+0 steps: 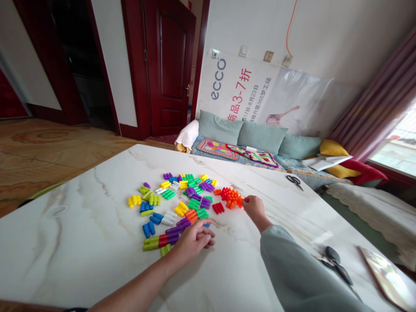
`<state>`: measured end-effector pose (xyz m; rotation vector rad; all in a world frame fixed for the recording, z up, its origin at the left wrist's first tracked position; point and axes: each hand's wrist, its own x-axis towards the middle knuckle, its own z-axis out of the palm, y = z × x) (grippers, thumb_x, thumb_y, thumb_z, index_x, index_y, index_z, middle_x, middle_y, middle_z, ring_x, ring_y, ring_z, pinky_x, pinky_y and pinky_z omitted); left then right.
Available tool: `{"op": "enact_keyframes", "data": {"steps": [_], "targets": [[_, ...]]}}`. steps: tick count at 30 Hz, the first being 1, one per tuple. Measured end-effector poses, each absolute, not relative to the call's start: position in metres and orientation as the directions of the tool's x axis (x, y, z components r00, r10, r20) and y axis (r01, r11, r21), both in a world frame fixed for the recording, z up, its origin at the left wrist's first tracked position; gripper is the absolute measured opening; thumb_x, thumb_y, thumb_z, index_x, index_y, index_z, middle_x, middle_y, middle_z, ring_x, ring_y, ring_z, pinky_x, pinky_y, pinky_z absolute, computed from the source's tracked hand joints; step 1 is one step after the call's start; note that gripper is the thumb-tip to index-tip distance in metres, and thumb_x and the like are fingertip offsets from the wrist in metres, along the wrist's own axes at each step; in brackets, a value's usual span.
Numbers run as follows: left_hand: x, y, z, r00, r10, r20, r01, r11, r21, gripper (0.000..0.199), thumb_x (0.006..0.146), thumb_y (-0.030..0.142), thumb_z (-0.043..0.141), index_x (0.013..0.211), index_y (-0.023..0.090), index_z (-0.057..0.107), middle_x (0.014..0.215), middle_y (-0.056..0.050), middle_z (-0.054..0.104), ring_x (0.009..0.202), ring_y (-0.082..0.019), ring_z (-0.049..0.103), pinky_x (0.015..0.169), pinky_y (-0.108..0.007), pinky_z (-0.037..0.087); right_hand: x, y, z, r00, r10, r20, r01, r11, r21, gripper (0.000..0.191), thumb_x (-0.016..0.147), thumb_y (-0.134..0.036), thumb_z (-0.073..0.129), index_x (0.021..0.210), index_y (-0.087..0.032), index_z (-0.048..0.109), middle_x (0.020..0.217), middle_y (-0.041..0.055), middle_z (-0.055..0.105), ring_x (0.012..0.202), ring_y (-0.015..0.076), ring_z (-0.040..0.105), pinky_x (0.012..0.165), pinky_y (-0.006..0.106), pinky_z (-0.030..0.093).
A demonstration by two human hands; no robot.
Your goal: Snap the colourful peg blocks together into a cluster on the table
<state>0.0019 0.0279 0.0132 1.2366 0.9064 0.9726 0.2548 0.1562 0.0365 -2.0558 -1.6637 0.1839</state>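
Note:
Colourful plastic building blocks, shaped like joined bullet-like tubes, lie spread on a white marbled table (107,260). My right hand (255,210) pinches at the right edge of a red and orange block cluster (231,196), its fingertips on an orange block (240,203). My left hand (196,237) hovers low or rests, fingers loosely bent and apart, beside a joined row of lime, red and purple blocks (163,240). Part of that row is hidden behind this hand. Close by are a red block (218,208), white blocks (169,218) and blue blocks (148,229).
Black scissors (294,182) lie near the table's right edge. Closer on the right are a black key-like object (338,264) and a flat, shiny framed object (388,277). Behind the table stands a sofa with green cushions (262,136).

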Motion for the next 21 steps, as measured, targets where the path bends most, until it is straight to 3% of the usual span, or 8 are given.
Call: {"op": "enact_keyframes", "data": {"steps": [5, 8, 10, 13, 17, 21], "targets": [[0.001, 0.025, 0.018, 0.319, 0.946, 0.052, -0.093, -0.023, 0.995, 0.036, 0.084, 0.035, 0.057, 0.112, 0.014, 0.056, 0.094, -0.009, 0.066, 0.074, -0.017, 0.066, 0.065, -0.029, 0.052, 0.25, 0.143, 0.039, 0.261, 0.941, 0.215, 0.865, -0.129, -0.485, 0.026, 0.073, -0.024, 0.055, 0.092, -0.014, 0.069, 0.074, 0.0071, 0.069, 0.071, 0.0174, 0.062, 0.06, 0.024, 0.041], [-0.008, 0.027, 0.028, 0.222, 0.949, 0.223, 0.069, -0.244, 0.967, 0.027, 0.09, 0.033, 0.047, 0.105, 0.017, 0.062, 0.092, -0.008, 0.068, 0.078, -0.018, 0.065, 0.071, -0.031, 0.051, 0.236, 0.123, 0.055, 0.314, 0.933, 0.176, 0.714, -0.11, -0.691, 0.035, 0.075, -0.028, 0.053, 0.104, -0.013, 0.064, 0.076, 0.0058, 0.067, 0.066, 0.0157, 0.061, 0.059, 0.025, 0.044], [-0.017, 0.033, 0.032, 0.162, 0.908, 0.385, 0.32, -0.418, 0.85, 0.025, 0.091, 0.028, 0.045, 0.102, 0.02, 0.065, 0.097, -0.007, 0.068, 0.093, -0.021, 0.062, 0.086, -0.035, 0.047, 0.217, 0.101, 0.074, 0.334, 0.94, 0.065, 0.421, -0.087, -0.903, 0.037, 0.074, -0.031, 0.055, 0.105, -0.011, 0.061, 0.07, 0.0038, 0.063, 0.059, 0.0143, 0.059, 0.054, 0.025, 0.045], [-0.031, 0.044, 0.029, 0.212, 0.847, 0.487, 0.669, -0.489, 0.56, 0.029, 0.087, 0.022, 0.049, 0.112, 0.022, 0.063, 0.113, -0.008, 0.064, 0.112, -0.026, 0.051, 0.099, -0.042, 0.037, 0.183, 0.059, 0.105, 0.183, 0.981, -0.059, 0.105, -0.079, -0.991, 0.039, 0.069, -0.033, 0.063, 0.103, -0.014, 0.061, 0.069, 0.0007, 0.06, 0.057, 0.0111, 0.055, 0.053, 0.023, 0.045], [-0.038, 0.054, 0.021, 0.262, 0.866, 0.426, 0.833, -0.426, 0.353, 0.033, 0.084, 0.024, 0.054, 0.116, 0.023, 0.062, 0.114, -0.008, 0.063, 0.114, -0.028, 0.047, 0.097, -0.045, 0.034, 0.15, 0.009, 0.121, -0.051, 0.997, -0.055, -0.048, -0.057, -0.997, 0.035, 0.066, -0.036, 0.068, 0.095, -0.017, 0.063, 0.07, -0.0012, 0.06, 0.052, 0.0077, 0.05, 0.049, 0.021, 0.041], [-0.037, 0.057, 0.019, 0.238, 0.884, 0.402, 0.864, -0.382, 0.327, 0.032, 0.076, 0.012, 0.055, 0.103, 0.025, 0.067, 0.106, -0.006, 0.065, 0.107, -0.027, 0.05, 0.095, -0.042, 0.035, 0.137, -0.01, 0.101, -0.156, 0.983, -0.099, -0.001, -0.1, -0.995, 0.019, 0.065, -0.029, 0.065, 0.079, -0.017, 0.063, 0.064, -0.0024, 0.06, 0.047, 0.0075, 0.05, 0.047, 0.021, 0.04]]}}
